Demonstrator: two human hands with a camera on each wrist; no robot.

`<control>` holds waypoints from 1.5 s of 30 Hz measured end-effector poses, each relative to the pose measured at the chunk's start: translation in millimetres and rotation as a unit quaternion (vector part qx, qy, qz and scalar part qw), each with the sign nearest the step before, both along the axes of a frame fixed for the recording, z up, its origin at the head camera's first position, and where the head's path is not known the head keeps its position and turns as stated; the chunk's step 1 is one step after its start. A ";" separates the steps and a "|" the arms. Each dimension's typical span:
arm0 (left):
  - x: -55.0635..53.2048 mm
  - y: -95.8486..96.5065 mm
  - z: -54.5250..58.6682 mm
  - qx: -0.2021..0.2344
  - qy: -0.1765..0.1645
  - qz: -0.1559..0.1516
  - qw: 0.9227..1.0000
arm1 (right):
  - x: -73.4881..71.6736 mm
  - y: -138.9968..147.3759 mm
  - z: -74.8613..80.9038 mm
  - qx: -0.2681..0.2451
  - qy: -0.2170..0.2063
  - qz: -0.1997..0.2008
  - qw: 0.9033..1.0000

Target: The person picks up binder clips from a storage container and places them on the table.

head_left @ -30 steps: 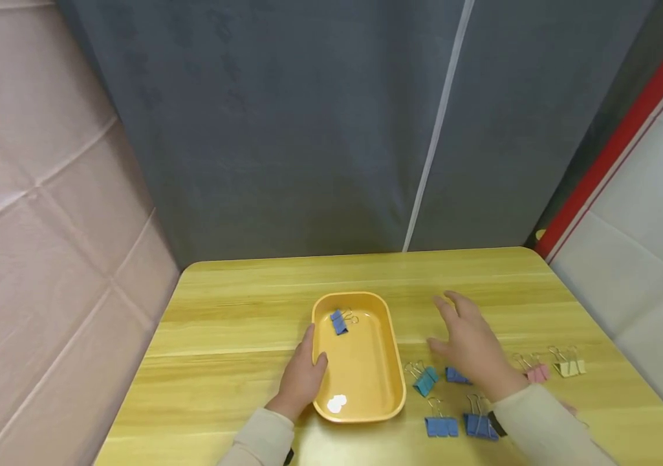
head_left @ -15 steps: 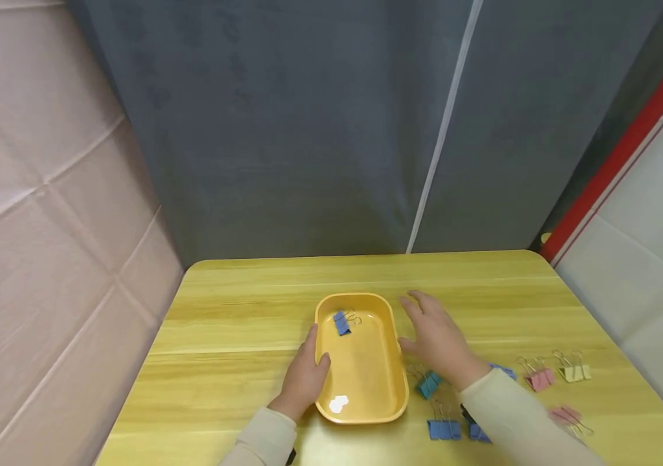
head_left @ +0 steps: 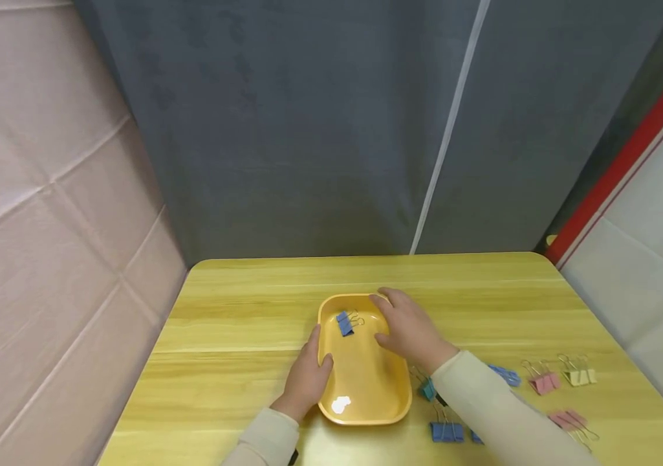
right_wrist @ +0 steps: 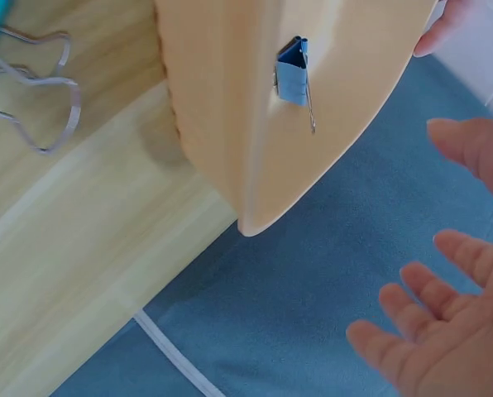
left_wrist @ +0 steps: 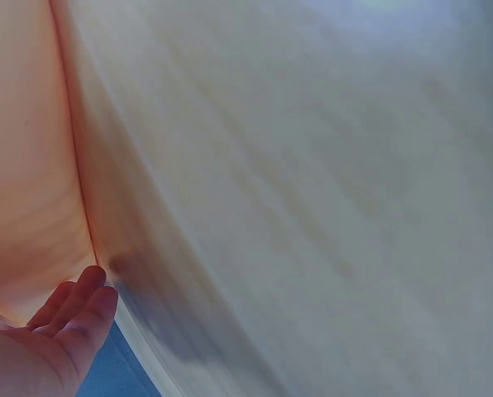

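Note:
A yellow-orange plastic tray (head_left: 366, 388) with rounded corners rests on the table, a blue binder clip (head_left: 345, 323) lying inside near its far end. My left hand (head_left: 304, 375) holds the tray's left side. Its thumb shows over the rim, and its fingers lie along the outer wall, as the left wrist view shows. Above the tray's right rim is my right hand (head_left: 413, 329), fingers spread and nothing between them. In the right wrist view those fingers (right_wrist: 408, 314) stand apart from the tray. A teal binder clip (head_left: 427, 388) lies right of the tray, partly hidden by my right sleeve.
On the right half of the wooden table (head_left: 238, 336) lie blue (head_left: 446, 432), pink (head_left: 544, 382) and pale yellow (head_left: 580, 375) binder clips, with others partly under the right forearm. A dark grey curtain (head_left: 308, 129) hangs behind the table's far edge.
My right hand has moved left, from above the table beside the clips to over the tray's right rim. The left hand and tray have stayed in place; the view has shifted slightly.

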State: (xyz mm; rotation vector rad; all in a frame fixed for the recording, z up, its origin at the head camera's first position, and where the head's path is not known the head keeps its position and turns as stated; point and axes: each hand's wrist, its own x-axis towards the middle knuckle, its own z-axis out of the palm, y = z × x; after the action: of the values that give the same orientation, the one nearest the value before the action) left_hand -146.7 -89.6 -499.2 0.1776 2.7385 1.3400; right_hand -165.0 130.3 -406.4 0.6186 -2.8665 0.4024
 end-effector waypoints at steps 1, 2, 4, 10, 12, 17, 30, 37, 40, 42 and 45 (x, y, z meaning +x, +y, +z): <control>0.0 0.1 -0.2 0.000 0.002 0.000 1.000 | -2.4 -1.9 0.7 0.002 -0.006 0.004 1.000; -0.1 0.2 -0.1 0.001 0.000 0.000 1.000 | -4.8 -3.9 1.2 0.007 -0.010 0.010 1.000; -0.2 0.3 -0.3 0.003 0.000 -0.001 1.000 | -8.7 -7.9 2.0 0.014 -0.020 0.022 0.999; -0.3 0.5 0.9 0.007 -0.008 -0.002 1.000 | -18.5 -19.6 -1.9 0.039 -0.021 0.065 0.997; -0.2 0.1 1.7 0.006 -0.007 -0.005 1.000 | -22.0 -23.4 -4.5 0.053 -0.021 0.076 0.996; 0.1 -0.8 1.0 -0.003 -0.001 -0.009 1.000 | -30.1 -32.3 -9.5 0.077 -0.027 0.100 0.992; 1.6 -7.3 4.3 0.001 -0.004 -0.005 1.000 | -48.0 -57.7 -16.1 0.135 -0.068 0.096 0.984; 2.5 -7.9 2.9 -0.004 0.001 -0.007 1.000 | -50.0 -68.0 -28.0 0.175 -0.063 0.102 0.977; 3.1 -7.3 2.0 -0.004 0.006 -0.006 1.000 | -50.4 -70.7 -31.9 0.187 -0.061 0.098 0.976; 4.2 -6.8 1.9 -0.005 0.009 -0.006 1.000 | -50.3 -72.3 -32.7 0.195 -0.068 0.091 0.974; 5.4 -6.0 1.1 -0.004 0.008 -0.006 1.000 | -50.1 -74.5 -33.3 0.195 -0.087 0.080 0.974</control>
State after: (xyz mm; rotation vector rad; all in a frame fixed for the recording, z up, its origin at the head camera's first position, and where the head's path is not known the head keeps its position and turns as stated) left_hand -141.3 -95.6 -498.2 0.2043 2.7519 1.3312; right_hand -215.2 55.7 -439.7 0.9262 -3.0979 -0.0994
